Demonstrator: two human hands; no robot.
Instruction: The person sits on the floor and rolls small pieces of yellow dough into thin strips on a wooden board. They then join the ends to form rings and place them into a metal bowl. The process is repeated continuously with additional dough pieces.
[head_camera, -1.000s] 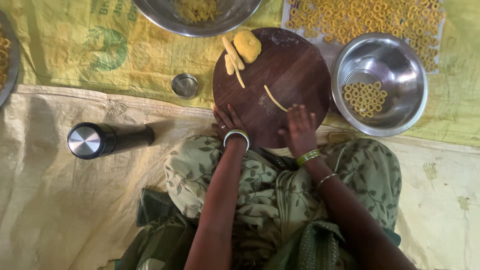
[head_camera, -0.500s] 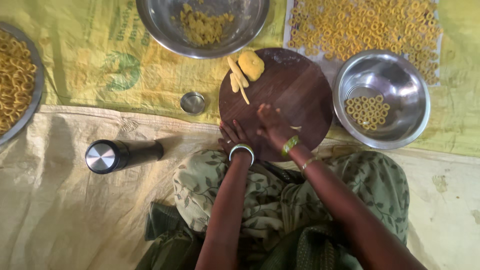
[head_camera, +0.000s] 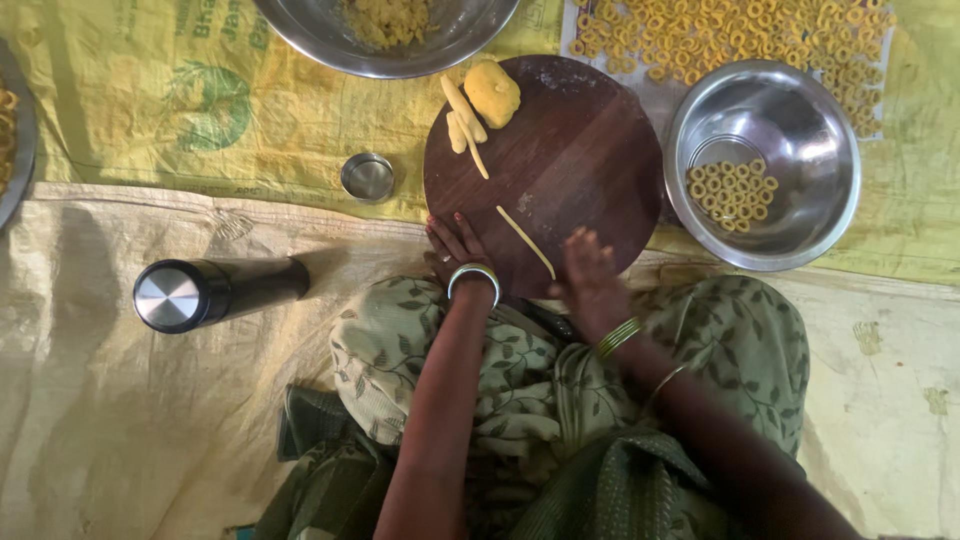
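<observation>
Light: soft, even daylight, fairly bright, warm in tone over the yellow woven sacking (head_camera: 180, 110).
Shadows: faint; a dim patch falls left of the black cylindrical flask with the steel cap (head_camera: 215, 293), and another lies under the near edge of the round dark wooden board (head_camera: 560, 150).
Glare: pale sheen on the inner wall of the steel bowl at right (head_camera: 800, 130) and on the flask's cap; a dull gleam crosses the board.
Blur: the right hand (head_camera: 592, 282) is smeared by motion; the left hand (head_camera: 455, 245) is sharper.
Edges: corners slightly softer, mild wide-angle bending.
</observation>
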